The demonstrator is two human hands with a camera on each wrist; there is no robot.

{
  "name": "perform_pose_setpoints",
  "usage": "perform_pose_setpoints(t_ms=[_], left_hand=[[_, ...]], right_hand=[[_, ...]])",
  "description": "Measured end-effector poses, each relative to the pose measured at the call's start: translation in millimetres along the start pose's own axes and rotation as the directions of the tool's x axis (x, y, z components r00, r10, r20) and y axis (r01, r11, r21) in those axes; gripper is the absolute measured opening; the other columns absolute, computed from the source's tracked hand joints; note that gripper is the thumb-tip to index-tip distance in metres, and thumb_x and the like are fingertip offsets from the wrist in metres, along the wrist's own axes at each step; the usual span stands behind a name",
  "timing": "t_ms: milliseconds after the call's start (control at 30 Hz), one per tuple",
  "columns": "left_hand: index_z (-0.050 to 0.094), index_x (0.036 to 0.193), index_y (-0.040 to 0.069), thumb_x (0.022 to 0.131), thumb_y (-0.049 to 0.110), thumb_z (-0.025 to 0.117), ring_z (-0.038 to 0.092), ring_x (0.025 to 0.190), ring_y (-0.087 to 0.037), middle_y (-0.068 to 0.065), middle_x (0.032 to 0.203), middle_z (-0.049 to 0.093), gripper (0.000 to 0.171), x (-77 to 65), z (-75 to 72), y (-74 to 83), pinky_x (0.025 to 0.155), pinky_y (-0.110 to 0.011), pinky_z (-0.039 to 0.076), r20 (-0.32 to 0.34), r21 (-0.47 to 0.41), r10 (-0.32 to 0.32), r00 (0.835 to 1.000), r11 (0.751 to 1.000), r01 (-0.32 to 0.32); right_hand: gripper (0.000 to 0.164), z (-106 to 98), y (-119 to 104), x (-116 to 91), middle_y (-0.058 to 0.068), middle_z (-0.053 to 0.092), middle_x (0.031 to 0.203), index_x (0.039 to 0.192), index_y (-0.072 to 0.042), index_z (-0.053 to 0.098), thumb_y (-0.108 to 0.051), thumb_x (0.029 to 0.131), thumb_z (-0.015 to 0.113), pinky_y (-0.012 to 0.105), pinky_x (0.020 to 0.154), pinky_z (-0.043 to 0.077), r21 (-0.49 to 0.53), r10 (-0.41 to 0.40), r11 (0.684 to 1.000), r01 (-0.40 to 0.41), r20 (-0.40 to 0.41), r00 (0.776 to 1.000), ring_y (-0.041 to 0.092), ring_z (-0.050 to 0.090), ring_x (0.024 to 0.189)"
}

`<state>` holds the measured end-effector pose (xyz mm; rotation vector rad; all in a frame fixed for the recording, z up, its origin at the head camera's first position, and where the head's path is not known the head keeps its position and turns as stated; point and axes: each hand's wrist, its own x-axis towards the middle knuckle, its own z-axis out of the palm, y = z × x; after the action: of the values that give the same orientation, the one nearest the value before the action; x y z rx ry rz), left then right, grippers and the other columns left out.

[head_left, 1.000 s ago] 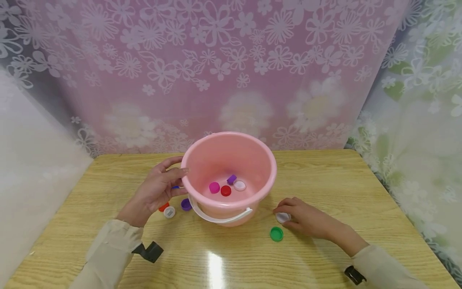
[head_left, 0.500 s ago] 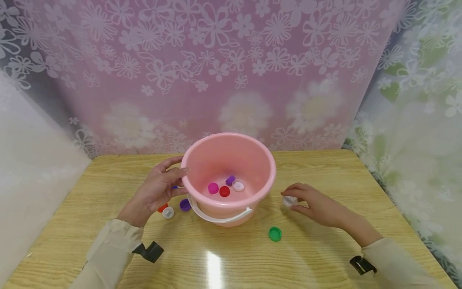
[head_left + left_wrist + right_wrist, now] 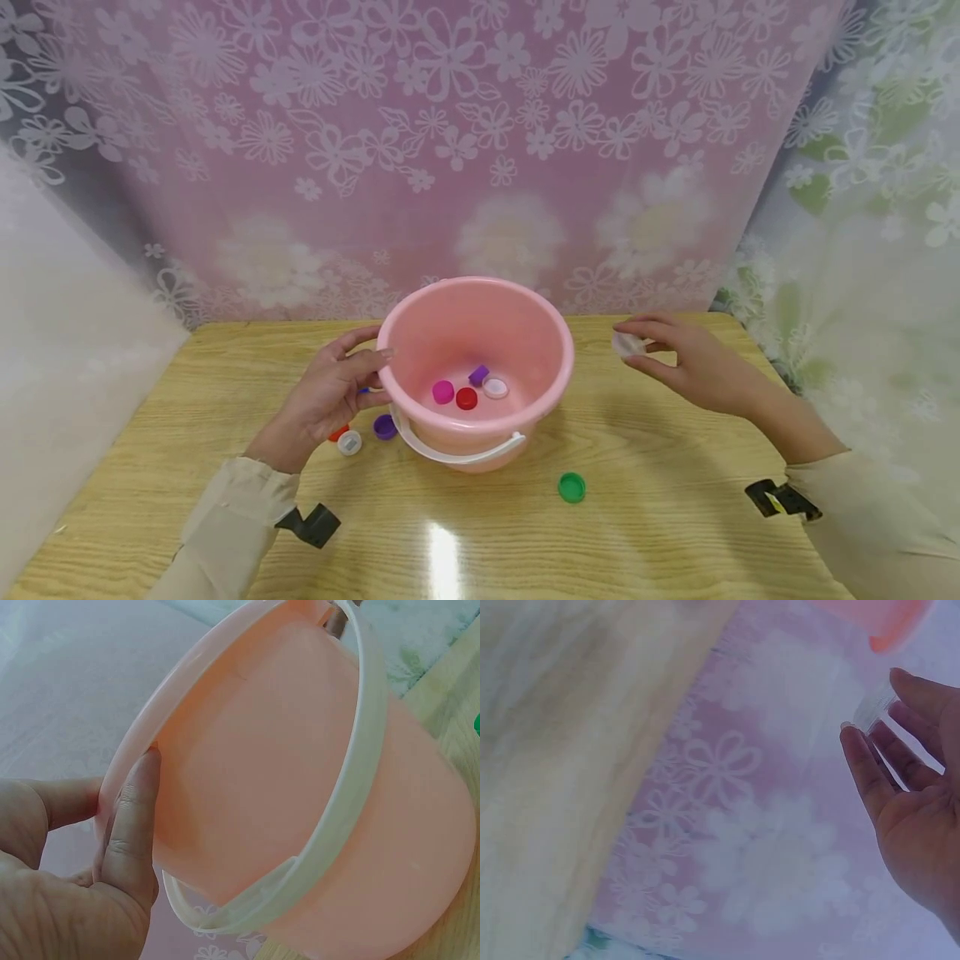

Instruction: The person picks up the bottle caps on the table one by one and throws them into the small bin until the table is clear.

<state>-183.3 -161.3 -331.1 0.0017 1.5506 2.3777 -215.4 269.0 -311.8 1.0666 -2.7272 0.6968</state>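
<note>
A pink bucket (image 3: 480, 292) with a white handle (image 3: 457, 457) stands on the table. My left hand (image 3: 318, 400) grips its rim on the left side, thumb over the edge; in the left wrist view, fingers pinch the rim of the bucket (image 3: 255, 735). Inside the bucket lie a magenta cap (image 3: 443, 392), a red cap (image 3: 467, 398), a purple cap (image 3: 478, 376) and a whitish cap (image 3: 495, 388). Right of the bucket and above the table, my right hand (image 3: 697, 362) pinches a clear whitish cap (image 3: 628, 344) between thumb and fingers, also seen as a ribbed cap (image 3: 874, 706) in the right wrist view.
A green cap (image 3: 572, 487) lies in front of the bucket, to its right. By my left hand are a purple cap (image 3: 385, 427), a white cap (image 3: 349, 442), an orange-red cap (image 3: 338, 432) and a partly hidden blue piece (image 3: 364, 390). A floral curtain (image 3: 480, 167) hangs behind the table (image 3: 660, 533).
My right hand has lifted the clear whitish cap off the table from beside the green cap, moving up and to the right. My left hand has stayed on the bucket's rim.
</note>
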Motion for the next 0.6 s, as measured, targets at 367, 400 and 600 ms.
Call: perform_pose_setpoints(t_ms=[367,400,600], left_hand=[[0.029,0.143,0.004,0.094,0.004,0.058,0.067,0.068,-0.016,-0.007,0.083,0.065,0.056,0.0,1.1,-0.9,0.066,-0.032,0.059,0.007,-0.006,-0.001,1.0,1.0,0.001],[0.029,0.143,0.004,0.095,0.004,0.058,0.067,0.067,-0.016,-0.007,0.083,0.065,0.056,0.0,1.1,-1.1,0.066,-0.032,0.059,0.007,-0.006,-0.003,1.0,1.0,0.003],[0.029,0.143,0.005,0.094,0.004,0.058,0.067,0.069,-0.016,-0.007,0.085,0.065,0.057,0.2,0.8,-1.0,0.067,-0.032,0.059,0.006,-0.01,0.001,1.0,1.0,-0.001]], right_hand=[[0.039,-33,-27,44,0.007,0.054,0.126,0.131,-0.007,0.057,-0.017,0.094,0.063,0.042,0.084,0.054,-0.009,-0.061,0.998,0.06,-0.067,0.996,0.022,0.059,0.102],[0.039,-34,-30,48,0.006,0.053,0.126,0.131,-0.008,0.057,-0.019,0.094,0.063,0.042,0.084,0.054,-0.009,-0.059,0.998,0.059,-0.064,0.996,0.022,0.059,0.103],[0.043,-32,-51,76,0.003,0.054,0.126,0.133,-0.013,0.056,-0.028,0.093,0.064,0.04,0.086,0.053,-0.012,-0.054,0.998,0.054,-0.008,0.999,0.02,0.058,0.104]])
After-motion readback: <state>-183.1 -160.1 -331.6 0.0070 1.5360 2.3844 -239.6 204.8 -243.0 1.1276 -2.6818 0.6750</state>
